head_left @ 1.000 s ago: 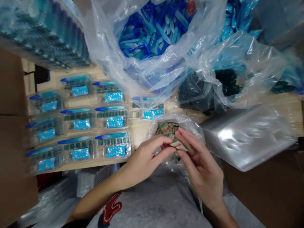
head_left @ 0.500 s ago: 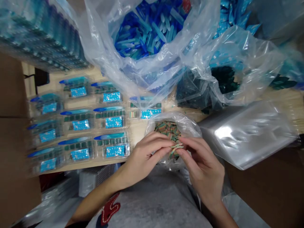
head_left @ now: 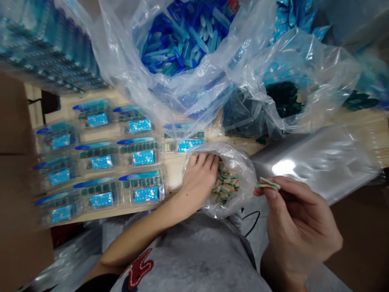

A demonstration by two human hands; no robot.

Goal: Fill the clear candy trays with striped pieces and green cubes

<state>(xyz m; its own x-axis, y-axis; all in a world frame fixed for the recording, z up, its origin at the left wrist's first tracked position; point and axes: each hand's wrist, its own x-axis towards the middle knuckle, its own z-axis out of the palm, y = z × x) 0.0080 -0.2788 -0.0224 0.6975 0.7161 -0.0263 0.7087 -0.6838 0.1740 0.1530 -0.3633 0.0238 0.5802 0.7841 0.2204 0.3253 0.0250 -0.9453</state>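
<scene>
My left hand [head_left: 199, 176] reaches into a small clear plastic bag [head_left: 247, 166]. Its fingers are curled down at the left side of the bag, and the fingertips are hidden, so what they grip cannot be made out. Inside the bag lies a heap of small flat green-and-tan pieces [head_left: 225, 186]. To the right of the bag, my right hand [head_left: 299, 223] pinches a few thin pale green-and-tan pieces [head_left: 268, 184] between thumb and fingers.
Several clear blister packs [head_left: 146, 158] with blue pens stand in rows at left. A large plastic bag [head_left: 170, 89] of blue plastic parts [head_left: 185, 40] is behind. Dark green pieces [head_left: 282, 99] sit in another bag. Clear plastic sheets [head_left: 322, 162] lie at right; stacked packs [head_left: 51, 44] rise far left.
My hands have parted. The left has dropped into the small bag among the pieces, while the right has moved right, carrying a few thin pieces in its pinch.
</scene>
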